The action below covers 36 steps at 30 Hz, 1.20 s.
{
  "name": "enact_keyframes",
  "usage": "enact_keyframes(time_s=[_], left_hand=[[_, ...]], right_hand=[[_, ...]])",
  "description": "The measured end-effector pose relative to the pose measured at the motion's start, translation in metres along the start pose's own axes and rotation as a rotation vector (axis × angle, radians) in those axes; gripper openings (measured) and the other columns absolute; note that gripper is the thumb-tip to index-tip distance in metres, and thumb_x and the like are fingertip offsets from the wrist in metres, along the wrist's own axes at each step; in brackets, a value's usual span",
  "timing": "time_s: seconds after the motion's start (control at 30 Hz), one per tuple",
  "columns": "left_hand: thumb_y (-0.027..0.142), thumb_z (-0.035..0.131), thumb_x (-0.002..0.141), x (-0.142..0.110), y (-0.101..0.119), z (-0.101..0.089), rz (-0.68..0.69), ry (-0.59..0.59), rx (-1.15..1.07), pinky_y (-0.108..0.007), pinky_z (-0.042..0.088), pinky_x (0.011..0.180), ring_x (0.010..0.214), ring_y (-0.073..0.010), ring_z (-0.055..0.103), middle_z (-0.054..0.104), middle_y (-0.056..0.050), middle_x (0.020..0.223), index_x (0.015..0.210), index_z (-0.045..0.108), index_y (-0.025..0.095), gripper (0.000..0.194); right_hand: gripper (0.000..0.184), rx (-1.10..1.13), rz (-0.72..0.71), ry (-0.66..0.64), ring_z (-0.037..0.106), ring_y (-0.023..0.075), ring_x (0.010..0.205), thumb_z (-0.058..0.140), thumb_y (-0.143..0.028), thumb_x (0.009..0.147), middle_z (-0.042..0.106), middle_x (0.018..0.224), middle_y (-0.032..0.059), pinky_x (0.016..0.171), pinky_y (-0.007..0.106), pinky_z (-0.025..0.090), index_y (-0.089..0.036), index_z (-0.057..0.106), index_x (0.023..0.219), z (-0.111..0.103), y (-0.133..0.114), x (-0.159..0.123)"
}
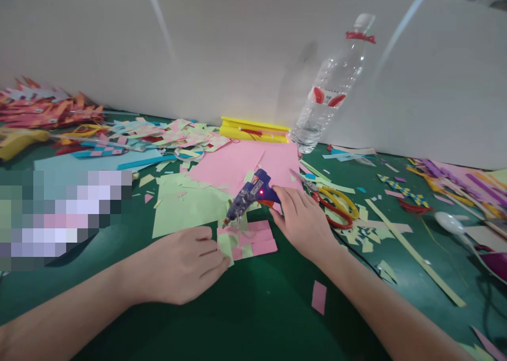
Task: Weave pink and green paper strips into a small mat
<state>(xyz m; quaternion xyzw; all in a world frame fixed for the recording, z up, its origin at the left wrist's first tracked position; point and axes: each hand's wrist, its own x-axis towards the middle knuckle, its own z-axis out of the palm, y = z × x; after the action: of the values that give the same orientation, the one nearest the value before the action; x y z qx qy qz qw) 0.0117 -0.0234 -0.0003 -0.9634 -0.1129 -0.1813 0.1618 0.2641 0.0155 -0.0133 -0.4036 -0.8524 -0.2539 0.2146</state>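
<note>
My right hand [301,221] is wrapped round the handle of a blue hot glue gun [249,194], which has a small red light lit on its side. Its nozzle points down and left, close over a small woven piece of pink and green paper strips [259,239]. At the left edge of that piece, the fingers of my left hand [186,266] pinch a light green strip [225,244]. Whether the nozzle touches the paper I cannot tell. Beneath and behind the gun lie a light green sheet [186,205] and a pink sheet [245,163].
Scissors with red and yellow handles [336,205] lie right of my right hand. A tilted clear bottle [332,86] leans by the grey wall. A yellow glue gun [21,141] lies far left, a white spoon [451,223] far right. Paper scraps are scattered across the green table [245,318].
</note>
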Motion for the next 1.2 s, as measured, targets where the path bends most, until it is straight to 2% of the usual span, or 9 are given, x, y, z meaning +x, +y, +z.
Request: enact_keyframes(time_s=[0.3,0.6,0.77,1.2], left_hand=[[0.007,0.032,0.095,-0.0032,0.0005,0.0023,0.010,-0.036,-0.003,-0.033,0.039,0.057,0.052,-0.0163,0.046,0.055,-0.002,0.058,0.083,0.068,0.013,0.038],[0.007,0.031,0.095,-0.0015,0.0007,0.0007,0.013,-0.003,0.001,-0.033,0.038,0.059,0.051,-0.0163,0.045,0.055,-0.001,0.057,0.082,0.068,0.013,0.039],[0.007,0.032,0.096,-0.0002,0.0013,-0.0002,-0.005,-0.001,-0.010,-0.032,0.039,0.060,0.051,-0.0158,0.047,0.057,-0.001,0.057,0.081,0.068,0.014,0.039],[0.008,0.031,0.096,-0.0009,0.0008,0.0009,-0.002,-0.014,0.001,-0.032,0.041,0.057,0.051,-0.0157,0.046,0.056,-0.001,0.056,0.080,0.067,0.015,0.041]], right_hand=[[0.033,-0.010,-0.023,-0.001,0.063,0.0270,0.097,0.041,-0.023,0.096,0.066,0.109,0.0176,0.077,0.039,0.052,-0.006,0.049,0.123,0.0000,0.0001,0.0013],[0.030,0.010,0.007,0.000,0.063,0.0257,0.095,0.038,-0.021,0.097,0.066,0.108,0.0163,0.076,0.038,0.051,-0.009,0.049,0.123,0.0019,0.0003,0.0012],[0.030,-0.004,0.006,0.017,0.064,0.0260,0.095,0.041,-0.020,0.097,0.067,0.108,0.0166,0.074,0.037,0.052,-0.007,0.050,0.121,0.0019,-0.0004,0.0017],[0.034,0.006,-0.002,0.018,0.063,0.0267,0.098,0.043,-0.026,0.097,0.066,0.110,0.0172,0.076,0.038,0.051,-0.007,0.048,0.125,0.0012,-0.0007,0.0021]])
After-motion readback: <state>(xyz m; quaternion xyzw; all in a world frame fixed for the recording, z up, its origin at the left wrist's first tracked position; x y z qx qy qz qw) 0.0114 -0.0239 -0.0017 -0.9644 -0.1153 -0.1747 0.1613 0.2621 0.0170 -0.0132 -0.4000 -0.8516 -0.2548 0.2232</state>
